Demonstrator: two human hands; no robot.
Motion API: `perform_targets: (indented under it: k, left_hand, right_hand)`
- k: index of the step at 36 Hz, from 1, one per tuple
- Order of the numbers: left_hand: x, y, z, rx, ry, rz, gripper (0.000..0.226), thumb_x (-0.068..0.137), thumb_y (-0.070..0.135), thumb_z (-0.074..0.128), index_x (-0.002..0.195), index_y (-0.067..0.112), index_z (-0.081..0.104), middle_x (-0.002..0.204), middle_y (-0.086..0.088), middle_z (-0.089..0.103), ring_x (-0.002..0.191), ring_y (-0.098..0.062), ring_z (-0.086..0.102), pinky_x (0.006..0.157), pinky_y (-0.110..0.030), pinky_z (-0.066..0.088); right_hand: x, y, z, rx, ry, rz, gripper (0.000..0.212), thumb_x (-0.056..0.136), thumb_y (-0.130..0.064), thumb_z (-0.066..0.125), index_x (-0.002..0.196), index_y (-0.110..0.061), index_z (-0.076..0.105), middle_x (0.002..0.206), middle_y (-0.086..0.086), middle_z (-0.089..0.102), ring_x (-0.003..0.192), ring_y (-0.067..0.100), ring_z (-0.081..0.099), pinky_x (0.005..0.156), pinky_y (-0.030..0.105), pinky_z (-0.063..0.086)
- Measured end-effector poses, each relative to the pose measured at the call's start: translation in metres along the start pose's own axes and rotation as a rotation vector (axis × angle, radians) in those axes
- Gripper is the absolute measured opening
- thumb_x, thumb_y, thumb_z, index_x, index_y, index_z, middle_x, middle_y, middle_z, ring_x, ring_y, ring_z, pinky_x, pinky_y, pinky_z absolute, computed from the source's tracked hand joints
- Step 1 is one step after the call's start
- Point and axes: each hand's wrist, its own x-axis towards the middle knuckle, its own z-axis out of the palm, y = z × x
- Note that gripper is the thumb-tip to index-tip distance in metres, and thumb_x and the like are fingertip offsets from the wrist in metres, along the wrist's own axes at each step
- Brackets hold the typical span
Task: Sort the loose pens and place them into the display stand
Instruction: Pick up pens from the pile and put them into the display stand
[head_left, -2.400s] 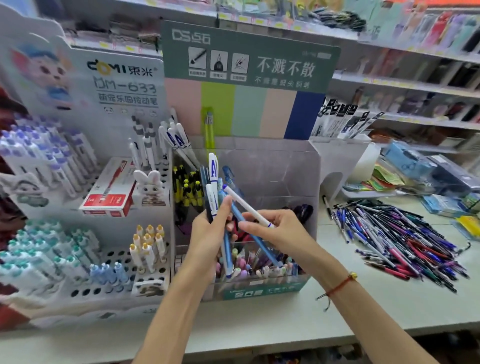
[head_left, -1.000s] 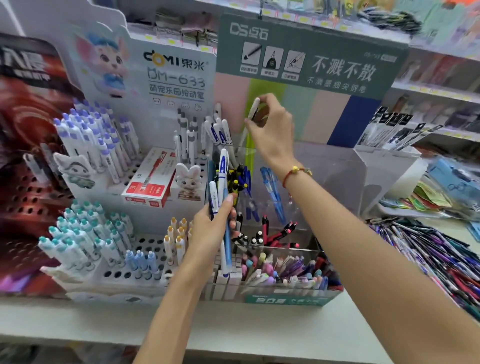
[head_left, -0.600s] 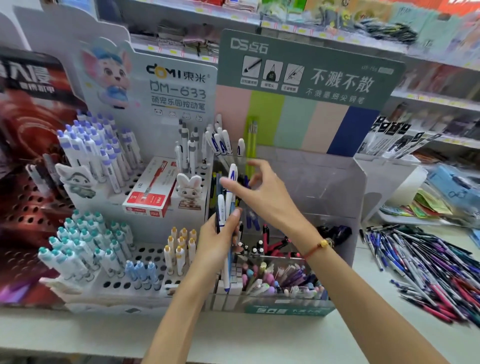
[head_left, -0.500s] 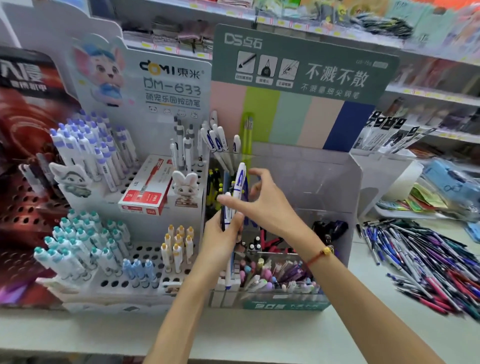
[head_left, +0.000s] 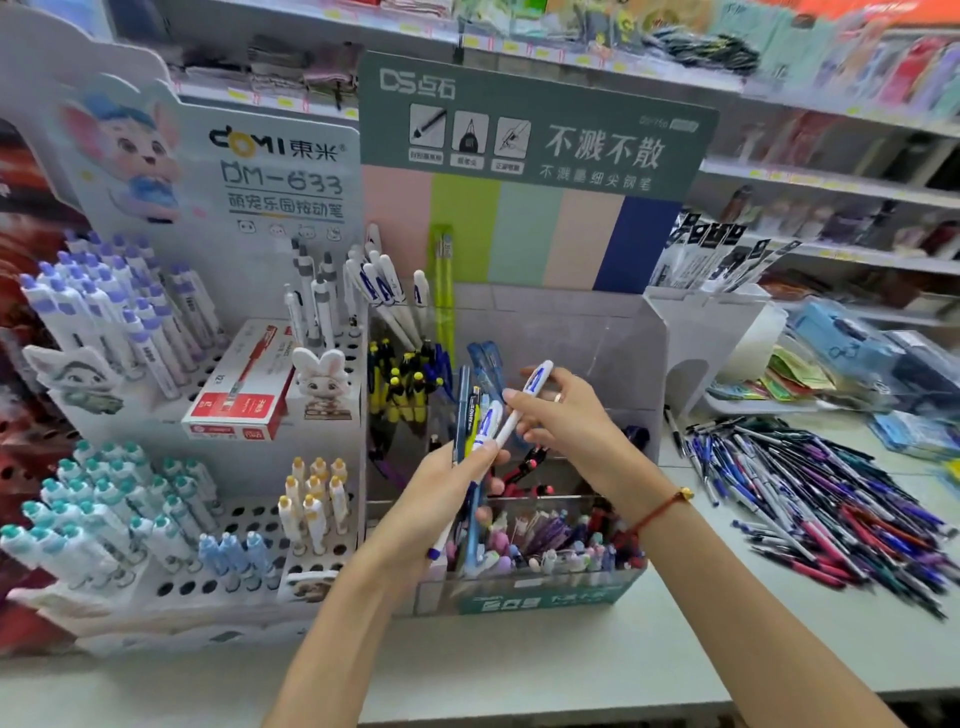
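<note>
My left hand (head_left: 441, 493) grips a small bundle of pens (head_left: 475, 431), white-and-blue and dark blue, held upright in front of the clear display stand (head_left: 597, 364). My right hand (head_left: 566, 415) pinches one white pen with a blue clip (head_left: 522, 402), tilted, its lower end still among the bundle. Several matching white-and-blue pens (head_left: 382, 283) stand in the holes at the top of the white stand (head_left: 234, 519) to the left.
A large heap of loose pens (head_left: 831, 499) lies on the counter at the right. The white stand also carries a red pen box (head_left: 244, 384), a rabbit figure (head_left: 324, 382) and rows of capped pens. Shelves of stock run behind.
My right hand set a white pen in the top rack, came back down to the bundle, took another white pen and is drawing it out to the right.
</note>
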Motion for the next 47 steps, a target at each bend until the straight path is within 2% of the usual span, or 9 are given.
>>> perform_targets:
  k: [6, 9, 12, 18, 24, 28, 35, 42, 47]
  left_hand:
    - [-0.004, 0.001, -0.002, 0.193, -0.006, 0.085, 0.014, 0.098, 0.028, 0.052, 0.110, 0.023, 0.058, 0.073, 0.014, 0.066, 0.054, 0.002, 0.055, 0.045, -0.018, 0.040]
    - [-0.006, 0.000, -0.001, 0.196, -0.058, 0.092, 0.010, 0.097, 0.027, 0.052, 0.107, 0.026, 0.056, 0.084, 0.005, 0.066, 0.055, -0.002, 0.058, 0.046, -0.019, 0.042]
    - [-0.008, -0.003, -0.002, 0.179, -0.039, 0.126, 0.018, 0.096, 0.031, 0.052, 0.109, 0.019, 0.057, 0.073, 0.006, 0.059, 0.051, -0.003, 0.052, 0.044, -0.018, 0.039]
    - [-0.004, 0.001, -0.005, 0.279, 0.047, 0.178, 0.045, 0.096, 0.046, 0.042, 0.109, 0.005, 0.056, 0.072, -0.005, 0.046, 0.046, -0.006, 0.042, 0.046, -0.019, 0.037]
    - [0.000, 0.009, -0.011, 0.242, 0.124, 0.164, 0.035, 0.101, 0.040, 0.034, 0.108, 0.015, 0.058, 0.071, 0.001, 0.055, 0.043, -0.004, 0.048, 0.040, -0.019, 0.035]
    - [-0.003, 0.016, -0.021, 0.125, 0.240, 0.209, 0.027, 0.102, 0.034, 0.035, 0.093, 0.028, 0.060, 0.074, 0.004, 0.065, 0.051, 0.000, 0.062, 0.041, -0.015, 0.041]
    - [-0.011, 0.021, -0.052, 0.025, 0.369, 0.202, 0.026, 0.103, 0.031, 0.035, 0.095, 0.021, 0.057, 0.072, 0.003, 0.067, 0.056, -0.002, 0.066, 0.040, -0.016, 0.046]
    - [-0.016, 0.027, -0.057, -0.145, 0.325, 0.207, 0.028, 0.102, 0.030, 0.037, 0.106, 0.015, 0.060, 0.076, 0.000, 0.067, 0.055, -0.006, 0.065, 0.043, -0.018, 0.050]
    - [-0.015, 0.024, -0.056, -0.185, 0.311, 0.174, 0.028, 0.101, 0.033, 0.039, 0.109, 0.019, 0.062, 0.078, 0.008, 0.073, 0.064, -0.004, 0.067, 0.052, -0.019, 0.054]
  right_hand:
    - [-0.006, 0.003, 0.001, -0.074, -0.009, 0.007, 0.041, 0.097, -0.013, 0.054, 0.131, -0.021, 0.031, 0.092, 0.013, 0.061, 0.046, 0.007, 0.055, 0.047, 0.019, 0.048]
    - [-0.010, -0.002, 0.002, -0.075, -0.037, -0.010, 0.035, 0.097, -0.010, 0.053, 0.129, -0.018, 0.040, 0.093, 0.017, 0.060, 0.045, 0.011, 0.053, 0.045, 0.021, 0.046]
    - [-0.013, -0.005, -0.003, 0.032, -0.105, 0.057, 0.031, 0.094, -0.008, 0.058, 0.122, -0.018, 0.047, 0.096, 0.019, 0.065, 0.053, 0.015, 0.058, 0.049, 0.021, 0.049]
    - [-0.016, -0.003, -0.001, 0.022, -0.274, 0.180, 0.024, 0.092, -0.020, 0.063, 0.114, -0.010, 0.063, 0.088, 0.001, 0.072, 0.063, 0.005, 0.063, 0.058, 0.015, 0.049]
    - [-0.009, -0.008, 0.014, 0.009, -0.163, 0.027, 0.029, 0.090, -0.022, 0.066, 0.111, -0.002, 0.066, 0.096, 0.009, 0.073, 0.066, 0.006, 0.066, 0.066, 0.016, 0.053]
    - [-0.005, -0.023, 0.019, 0.131, -0.142, -0.038, 0.016, 0.091, -0.021, 0.064, 0.097, -0.006, 0.067, 0.081, 0.005, 0.070, 0.058, 0.005, 0.063, 0.061, 0.014, 0.052]
    - [0.016, -0.068, 0.018, 0.364, 0.323, -0.414, 0.011, 0.090, -0.018, 0.066, 0.082, -0.010, 0.066, 0.068, -0.004, 0.068, 0.057, 0.002, 0.062, 0.061, 0.014, 0.052]
    - [0.059, -0.095, 0.053, -0.021, 0.527, -0.720, 0.018, 0.088, -0.024, 0.070, 0.088, -0.007, 0.065, 0.078, 0.006, 0.071, 0.061, 0.012, 0.069, 0.061, 0.031, 0.059]
    - [0.078, -0.090, 0.068, -0.414, 0.498, -0.873, 0.020, 0.088, -0.022, 0.069, 0.096, -0.007, 0.057, 0.081, 0.005, 0.069, 0.070, 0.022, 0.069, 0.065, 0.044, 0.057]
